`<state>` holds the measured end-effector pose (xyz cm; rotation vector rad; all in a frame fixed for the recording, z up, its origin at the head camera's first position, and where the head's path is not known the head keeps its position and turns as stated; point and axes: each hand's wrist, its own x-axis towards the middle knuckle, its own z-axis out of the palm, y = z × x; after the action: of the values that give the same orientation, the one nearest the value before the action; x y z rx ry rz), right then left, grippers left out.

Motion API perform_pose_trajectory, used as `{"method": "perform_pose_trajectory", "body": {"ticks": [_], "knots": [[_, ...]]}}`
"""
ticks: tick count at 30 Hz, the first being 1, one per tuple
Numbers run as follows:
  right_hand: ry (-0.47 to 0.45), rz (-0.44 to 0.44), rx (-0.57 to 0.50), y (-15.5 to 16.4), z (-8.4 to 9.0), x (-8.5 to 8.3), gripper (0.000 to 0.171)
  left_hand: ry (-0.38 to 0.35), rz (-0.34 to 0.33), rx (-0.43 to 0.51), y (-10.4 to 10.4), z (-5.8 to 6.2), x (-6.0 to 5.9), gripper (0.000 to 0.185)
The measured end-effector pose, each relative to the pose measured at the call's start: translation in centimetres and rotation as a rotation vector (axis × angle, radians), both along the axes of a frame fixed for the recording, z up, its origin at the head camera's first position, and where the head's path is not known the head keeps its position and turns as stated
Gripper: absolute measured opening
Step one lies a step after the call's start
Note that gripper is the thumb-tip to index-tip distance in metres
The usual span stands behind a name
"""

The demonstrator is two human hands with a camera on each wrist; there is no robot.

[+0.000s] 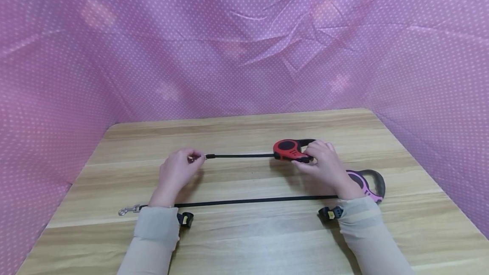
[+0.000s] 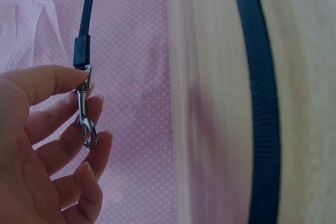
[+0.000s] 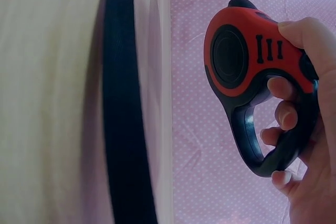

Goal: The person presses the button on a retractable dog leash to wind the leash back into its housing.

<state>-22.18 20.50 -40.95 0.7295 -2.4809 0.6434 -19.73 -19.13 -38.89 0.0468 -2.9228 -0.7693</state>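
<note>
Cream sleeves (image 1: 154, 241) reach in over the near part of the table. Beyond them, a red retractable leash (image 1: 287, 149) is held above the wood: the right hand (image 1: 326, 162) has fingers curled round its black handle, while the left hand (image 1: 176, 172) pinches the metal clip (image 2: 82, 103), the cord (image 1: 244, 155) straight between. Bare wood separates that cord from the far edge, and from the purple leash (image 1: 379, 183) lying nearer, partly behind the right arm. Both hands sit well inside the side edges. Pale, grained table (image 1: 252, 241); pink dotted cloth (image 1: 237, 54) rises behind and on both sides.
</note>
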Motion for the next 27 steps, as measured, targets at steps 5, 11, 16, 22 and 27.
{"method": "perform_pose_trajectory", "body": {"ticks": [5, 11, 16, 22, 27], "knots": [[0.000, 0.001, 0.004, -0.02, 0.09, 0.10, 0.029, 0.006, 0.002, -0.005, 0.12, 0.03, 0.03, 0.034], [0.000, 0.018, 0.001, -0.05, 0.11, 0.10, 0.028, 0.017, 0.002, -0.007, 0.21, 0.04, 0.10, 0.035], [-0.012, 0.020, 0.005, -0.10, 0.09, 0.10, 0.029, 0.025, -0.007, -0.005, 0.34, -0.03, 0.15, 0.034], [-0.013, 0.019, 0.006, -0.10, 0.03, 0.19, 0.029, 0.023, -0.014, -0.004, 0.54, -0.11, 0.19, 0.034], [0.000, 0.030, 0.011, -0.31, 0.13, 0.19, 0.029, 0.024, -0.016, -0.010, 0.65, -0.14, 0.22, 0.035]]}}
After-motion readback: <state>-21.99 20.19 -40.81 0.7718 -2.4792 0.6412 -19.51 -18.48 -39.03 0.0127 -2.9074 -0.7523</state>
